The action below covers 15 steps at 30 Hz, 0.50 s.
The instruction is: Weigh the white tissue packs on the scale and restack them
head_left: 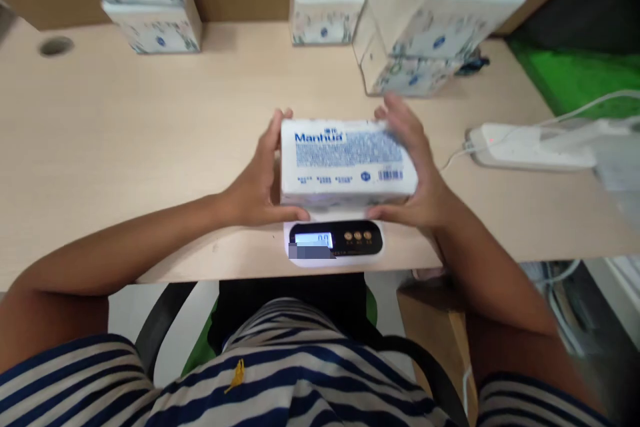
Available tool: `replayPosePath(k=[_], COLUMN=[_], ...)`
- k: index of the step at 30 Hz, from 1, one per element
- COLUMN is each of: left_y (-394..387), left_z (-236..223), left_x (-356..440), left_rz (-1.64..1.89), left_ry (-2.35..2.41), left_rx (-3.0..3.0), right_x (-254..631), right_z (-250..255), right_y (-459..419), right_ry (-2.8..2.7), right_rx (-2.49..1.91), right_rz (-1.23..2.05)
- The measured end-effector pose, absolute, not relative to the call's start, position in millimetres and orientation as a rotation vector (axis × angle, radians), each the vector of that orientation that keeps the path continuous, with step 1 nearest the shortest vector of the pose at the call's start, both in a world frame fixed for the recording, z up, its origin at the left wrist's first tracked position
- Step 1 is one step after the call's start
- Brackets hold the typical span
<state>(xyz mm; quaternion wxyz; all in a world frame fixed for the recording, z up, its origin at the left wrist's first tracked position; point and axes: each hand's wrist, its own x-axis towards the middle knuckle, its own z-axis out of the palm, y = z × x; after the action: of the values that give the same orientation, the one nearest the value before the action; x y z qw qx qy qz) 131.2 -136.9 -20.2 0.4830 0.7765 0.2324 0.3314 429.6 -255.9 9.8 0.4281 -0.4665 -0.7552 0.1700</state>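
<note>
A white pack of tissues (345, 160) with blue "Manhua" lettering is held level between my two hands, over a small digital scale (340, 239). My left hand (267, 177) grips the pack's left end, its thumb along the near lower edge. On the opposite end my right hand (413, 167) is closed too, its fingers slightly blurred. The pack hides most of the scale's platform, so I cannot tell whether the two touch. The scale's lit display and round buttons show in front of the pack.
Stacked tissue packs (157, 27) stand at the back left, and a taller stack (425, 27) at the back right. Between them sits a single pack (327, 10). A white power strip (530, 145) with cables lies at right. The desk's near edge runs just below the scale.
</note>
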Motion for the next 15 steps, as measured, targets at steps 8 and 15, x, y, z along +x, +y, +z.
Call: replayPosePath(k=[8, 15], left_y=[-137.5, -96.7], left_z=[-38.1, -17.9], left_x=[122.8, 119.9], left_rz=[0.853, 1.084], left_ry=[0.34, 0.587], left_rx=[2.15, 1.889], right_x=[432.3, 410.4], right_z=[-1.7, 36.2], right_y=[-261.2, -176.7], right_ry=[-1.982, -1.912], right_rx=[-1.225, -1.395], right_rz=[0.252, 0.369])
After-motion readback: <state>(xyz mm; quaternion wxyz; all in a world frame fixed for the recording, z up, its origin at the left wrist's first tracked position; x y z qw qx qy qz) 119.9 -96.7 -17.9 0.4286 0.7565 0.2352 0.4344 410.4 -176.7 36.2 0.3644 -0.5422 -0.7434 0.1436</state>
